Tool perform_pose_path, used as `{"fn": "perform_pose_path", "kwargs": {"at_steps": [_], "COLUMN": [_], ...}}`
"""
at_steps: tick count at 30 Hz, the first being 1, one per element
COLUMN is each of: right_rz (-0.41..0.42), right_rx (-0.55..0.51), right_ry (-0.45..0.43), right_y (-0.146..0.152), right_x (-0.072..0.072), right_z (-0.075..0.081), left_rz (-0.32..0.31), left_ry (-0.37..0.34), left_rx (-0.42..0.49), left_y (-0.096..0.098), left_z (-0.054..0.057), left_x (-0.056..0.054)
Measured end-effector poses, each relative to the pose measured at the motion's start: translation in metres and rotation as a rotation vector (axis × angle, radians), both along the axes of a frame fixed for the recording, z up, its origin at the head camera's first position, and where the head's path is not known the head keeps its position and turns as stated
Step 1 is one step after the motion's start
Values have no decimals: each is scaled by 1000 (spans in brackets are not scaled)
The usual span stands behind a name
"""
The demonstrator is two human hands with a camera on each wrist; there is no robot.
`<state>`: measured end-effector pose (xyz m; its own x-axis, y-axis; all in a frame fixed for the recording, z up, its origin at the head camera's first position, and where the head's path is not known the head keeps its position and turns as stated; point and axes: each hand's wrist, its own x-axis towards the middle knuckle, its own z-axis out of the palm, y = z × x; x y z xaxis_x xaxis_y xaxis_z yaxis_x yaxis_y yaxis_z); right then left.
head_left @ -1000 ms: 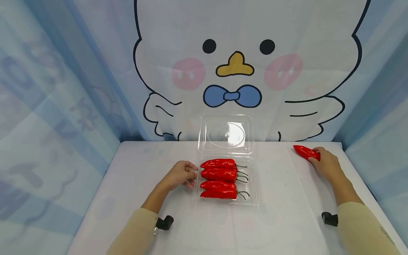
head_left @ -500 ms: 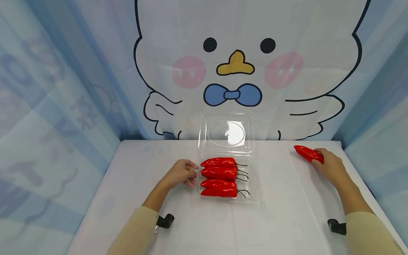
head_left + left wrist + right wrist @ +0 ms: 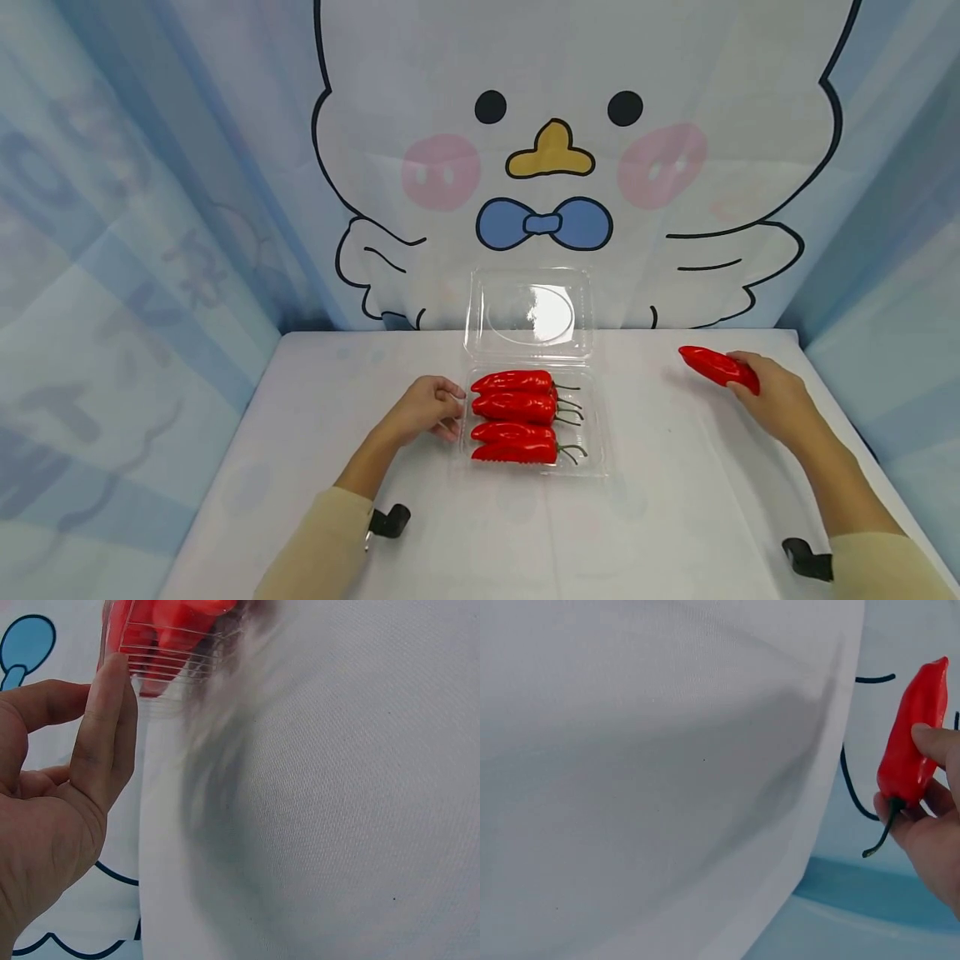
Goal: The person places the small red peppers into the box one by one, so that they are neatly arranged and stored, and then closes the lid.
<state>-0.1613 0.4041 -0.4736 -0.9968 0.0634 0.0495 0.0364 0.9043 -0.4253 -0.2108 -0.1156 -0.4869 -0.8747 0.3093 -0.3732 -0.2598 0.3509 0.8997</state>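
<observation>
My right hand (image 3: 776,398) holds a red chili pepper (image 3: 712,367) between thumb and fingers over the table's far right. In the right wrist view, the green stem of that chili pepper (image 3: 911,742) hangs below the fingers. A clear plastic clamshell box (image 3: 600,454) stands mid-table with several red chili peppers (image 3: 517,408) lying side by side in it, stems to the right. My left hand (image 3: 426,411) is at the box's left side, fingers loosely bent and holding nothing. In the left wrist view, a straight fingertip reaches the ribbed box wall (image 3: 169,664).
The clear lid (image 3: 517,317) stands raised at the back of the box, against the printed curtain (image 3: 555,50). A white cloth (image 3: 660,517) covers the table. Blue curtains (image 3: 112,333) hang along both sides.
My right hand has drawn back slightly toward me with the chili pepper, which now appears lifted off the table. The left hand and the box have stayed in place.
</observation>
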Motion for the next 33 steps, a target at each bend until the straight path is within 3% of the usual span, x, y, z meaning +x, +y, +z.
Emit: {"fn": "perform_pose_path", "kwargs": {"at_steps": [6, 13, 33], "right_rz": [48, 127, 330], "right_rx": [2, 10, 3], "right_ry": [33, 129, 242], "right_y": [-12, -31, -81], "right_x": [8, 12, 4], "right_z": [12, 29, 76], "left_rz": [0, -4, -1], "left_ry": [-7, -7, -12], "left_rx": [5, 22, 0], "left_y": [1, 0, 0], "left_z": [-1, -1, 1], "left_x": [-1, -1, -1]}}
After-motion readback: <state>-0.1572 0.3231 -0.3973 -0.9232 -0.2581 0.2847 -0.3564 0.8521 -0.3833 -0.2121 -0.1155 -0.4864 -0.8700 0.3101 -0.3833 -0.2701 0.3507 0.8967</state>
